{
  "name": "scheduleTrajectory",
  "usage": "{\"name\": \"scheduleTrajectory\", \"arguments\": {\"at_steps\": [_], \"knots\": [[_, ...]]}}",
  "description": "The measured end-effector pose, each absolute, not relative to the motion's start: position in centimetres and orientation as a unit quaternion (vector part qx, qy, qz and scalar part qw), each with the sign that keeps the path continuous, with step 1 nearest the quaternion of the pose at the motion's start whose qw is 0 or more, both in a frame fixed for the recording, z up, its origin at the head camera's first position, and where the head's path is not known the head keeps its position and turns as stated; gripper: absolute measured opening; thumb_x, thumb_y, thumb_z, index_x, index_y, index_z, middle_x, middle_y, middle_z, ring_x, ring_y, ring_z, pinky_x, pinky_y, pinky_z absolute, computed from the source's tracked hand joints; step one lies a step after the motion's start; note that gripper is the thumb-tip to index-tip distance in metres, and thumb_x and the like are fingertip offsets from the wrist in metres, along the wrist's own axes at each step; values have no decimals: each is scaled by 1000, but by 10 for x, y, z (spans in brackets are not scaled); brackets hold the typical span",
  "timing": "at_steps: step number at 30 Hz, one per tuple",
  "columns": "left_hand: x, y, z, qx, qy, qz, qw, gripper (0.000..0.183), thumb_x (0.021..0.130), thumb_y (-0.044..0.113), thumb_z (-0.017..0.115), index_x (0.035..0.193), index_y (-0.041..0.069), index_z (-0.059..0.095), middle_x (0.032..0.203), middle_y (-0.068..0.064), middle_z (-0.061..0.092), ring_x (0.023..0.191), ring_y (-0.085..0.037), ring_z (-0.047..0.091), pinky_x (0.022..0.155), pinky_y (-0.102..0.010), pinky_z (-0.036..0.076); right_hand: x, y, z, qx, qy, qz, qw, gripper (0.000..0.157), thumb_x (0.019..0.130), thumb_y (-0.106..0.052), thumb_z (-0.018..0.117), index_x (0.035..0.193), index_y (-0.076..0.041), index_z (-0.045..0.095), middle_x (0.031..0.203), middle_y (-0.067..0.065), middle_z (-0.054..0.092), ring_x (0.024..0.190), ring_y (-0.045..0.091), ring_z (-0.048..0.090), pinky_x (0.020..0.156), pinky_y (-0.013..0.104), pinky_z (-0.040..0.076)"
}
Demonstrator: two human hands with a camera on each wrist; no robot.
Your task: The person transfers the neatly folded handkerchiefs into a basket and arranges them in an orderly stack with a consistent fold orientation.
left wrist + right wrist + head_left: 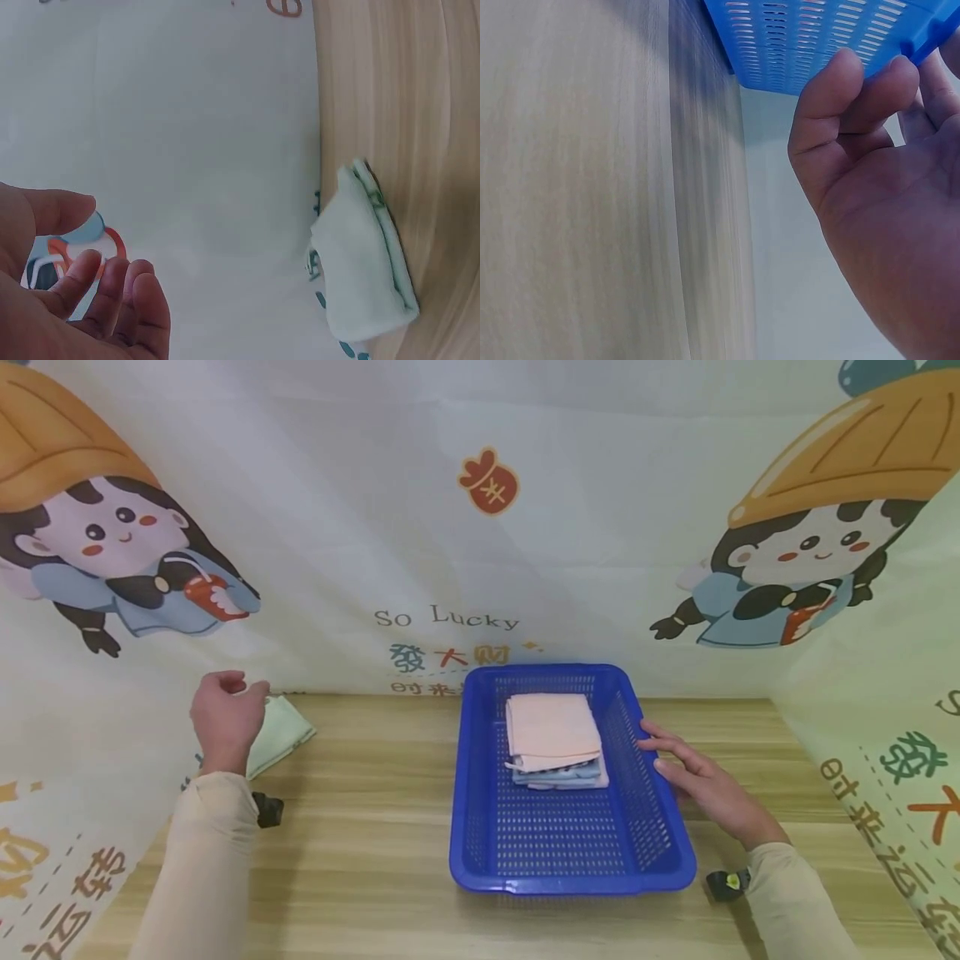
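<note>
In the head view my left hand (227, 720) hovers at the left over a folded pale green cloth (281, 735). The left wrist view shows that hand (90, 285) with loosely bent fingers, thumb apart, nothing held, and the cloth (364, 262) lying off to its right. A blue plastic basket (555, 883) stands right of the middle. Inside it is a stack of folded cloths, a pale pink cloth (553, 727) on top and blue patterned cloth (558, 774) beneath. My right hand (708, 785) has its fingertips at the basket's right rim, from outside.
The wood-grain table (360, 835) bears the basket and the green cloth. A white printed sheet (337, 527) with cartoon figures and lettering rises behind and along both sides, with the green cloth lying close to it at the back left.
</note>
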State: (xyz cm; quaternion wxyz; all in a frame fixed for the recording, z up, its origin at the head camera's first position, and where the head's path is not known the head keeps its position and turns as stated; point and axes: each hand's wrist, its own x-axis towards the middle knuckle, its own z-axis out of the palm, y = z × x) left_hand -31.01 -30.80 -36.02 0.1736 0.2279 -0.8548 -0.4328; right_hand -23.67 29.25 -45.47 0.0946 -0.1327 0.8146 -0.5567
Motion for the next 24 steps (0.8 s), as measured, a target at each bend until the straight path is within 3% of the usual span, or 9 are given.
{"name": "scheduleTrajectory", "arguments": {"at_steps": [6,12,20,24], "knots": [[-309,-331,-369,246,-865,-403,169,61,98,36,55,147,2,46,140,-20,53,128,-37,50,98,-46,44,-238,295,-457,-130,807,-567,105,48,109,-37,44,151,-14,46,174,1,7,154,53,17,92,34,62],[-306,-350,-379,261,-867,-403,132,68,99,40,54,150,-3,40,149,-27,46,132,-42,47,104,-53,44,-238,297,-459,-128,802,-573,106,48,109,-38,44,151,-15,45,174,0,7,155,50,17,93,30,61],[-304,-372,-393,317,-834,-444,87,74,98,37,53,155,-4,30,161,-28,33,147,-44,35,122,-54,34,-239,295,-459,-121,815,-558,99,47,109,-39,45,151,-18,47,174,0,9,155,51,17,98,44,60],[-303,-376,-397,319,-834,-447,54,78,98,38,52,155,-9,27,162,-32,27,150,-48,29,125,-55,30,-239,296,-460,-122,812,-562,99,46,109,-38,45,150,-18,47,174,0,9,154,51,17,97,44,60]]}}
